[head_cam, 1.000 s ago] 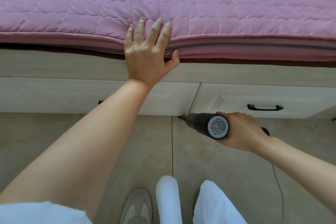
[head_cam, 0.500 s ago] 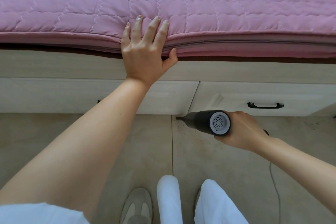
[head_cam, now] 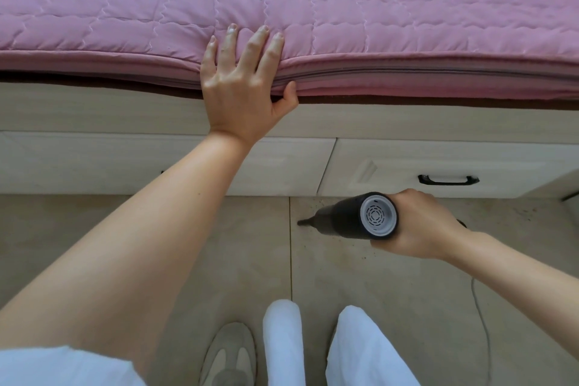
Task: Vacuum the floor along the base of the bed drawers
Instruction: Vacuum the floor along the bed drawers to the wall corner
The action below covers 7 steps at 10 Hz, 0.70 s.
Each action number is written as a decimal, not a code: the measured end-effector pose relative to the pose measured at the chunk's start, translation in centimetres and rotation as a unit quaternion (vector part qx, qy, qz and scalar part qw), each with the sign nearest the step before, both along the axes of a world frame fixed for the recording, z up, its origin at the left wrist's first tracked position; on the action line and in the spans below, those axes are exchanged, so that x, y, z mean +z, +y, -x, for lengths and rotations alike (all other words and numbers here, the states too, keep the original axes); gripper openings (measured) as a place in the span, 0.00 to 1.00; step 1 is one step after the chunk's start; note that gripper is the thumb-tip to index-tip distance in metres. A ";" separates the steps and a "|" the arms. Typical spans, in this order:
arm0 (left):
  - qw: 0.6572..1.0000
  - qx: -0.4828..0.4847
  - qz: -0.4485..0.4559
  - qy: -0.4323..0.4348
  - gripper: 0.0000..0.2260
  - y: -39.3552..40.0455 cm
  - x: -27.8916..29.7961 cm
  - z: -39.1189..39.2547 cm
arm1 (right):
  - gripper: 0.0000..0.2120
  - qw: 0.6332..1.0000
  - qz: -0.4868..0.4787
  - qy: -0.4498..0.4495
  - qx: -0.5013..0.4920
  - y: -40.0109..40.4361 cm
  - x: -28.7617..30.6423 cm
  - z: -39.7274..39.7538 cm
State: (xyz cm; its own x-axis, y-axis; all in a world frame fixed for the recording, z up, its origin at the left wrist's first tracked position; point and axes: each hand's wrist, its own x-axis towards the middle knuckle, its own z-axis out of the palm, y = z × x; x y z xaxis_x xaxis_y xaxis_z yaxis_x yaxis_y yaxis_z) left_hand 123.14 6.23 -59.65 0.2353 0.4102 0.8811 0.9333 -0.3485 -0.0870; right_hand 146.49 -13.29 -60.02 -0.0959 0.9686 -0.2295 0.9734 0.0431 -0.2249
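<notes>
Head view, nearest first: your white trouser legs (head_cam: 360,351) and one grey shoe (head_cam: 227,354) stand on the beige tiled floor (head_cam: 219,260). Your right hand (head_cam: 419,224) is wrapped around the black handheld vacuum (head_cam: 354,216), fingers curled about its body; the grey vented end faces you and the narrow nozzle (head_cam: 305,222) points left, low over a speckled tile just right of a grout line. A thin cable (head_cam: 484,323) trails down on the floor below that wrist. Beyond the vacuum, the pale wooden bed drawers (head_cam: 391,166) meet the floor; the right one carries a black handle (head_cam: 448,179). Your left hand (head_cam: 241,88) lies flat with fingers spread on the edge of the pink quilted mattress (head_cam: 376,25), holding nothing.
</notes>
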 end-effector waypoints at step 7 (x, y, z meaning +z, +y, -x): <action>1.000 -0.002 0.001 0.005 0.24 0.1 -0.2 0.2 | 0.11 1.000 0.022 0.016 -0.006 -0.8 0.2 -0.3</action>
